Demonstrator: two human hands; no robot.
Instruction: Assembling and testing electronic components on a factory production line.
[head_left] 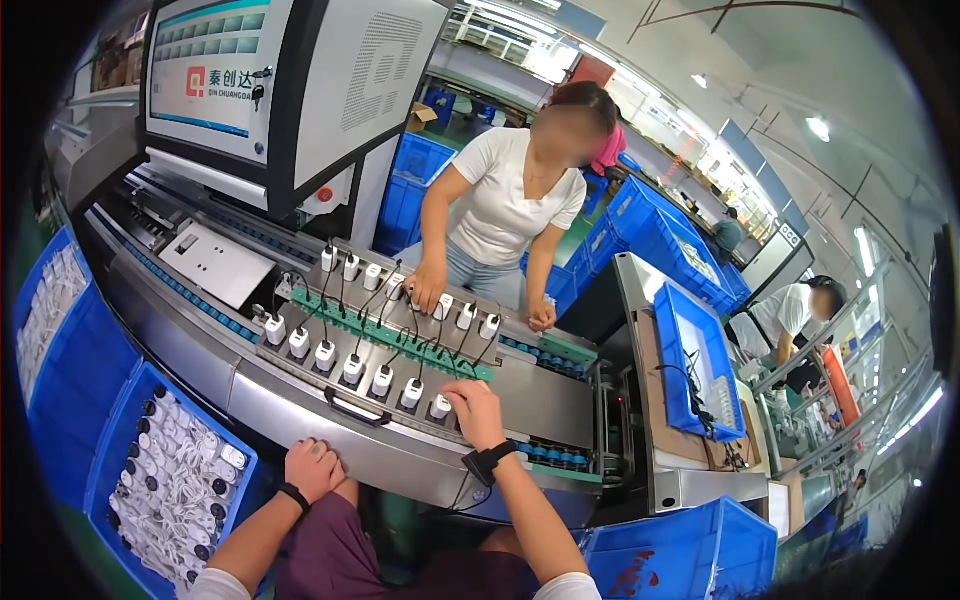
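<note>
A row of white plug chargers [353,369] with black cables stands along the near side of the metal fixture plate [330,390]. My right hand [475,412] reaches to the right end of that row, its thumb and fingers closed on the last white charger [440,407]. Low at the machine's front edge, by my thigh, my left hand [315,468] rests with curled fingers and no object visible in it. A second row of white chargers [372,277] stands on the far side, beyond a green strip [400,340]. A co-worker's hand [428,288] touches that far row.
At left, a blue bin [235,500] holds many white cabled chargers. A monitor cabinet [370,90] rises behind the conveyor [160,270]. On the right stands a blue tray [690,350] with cables; another blue bin [680,550] is below. The co-worker [510,200] stands opposite.
</note>
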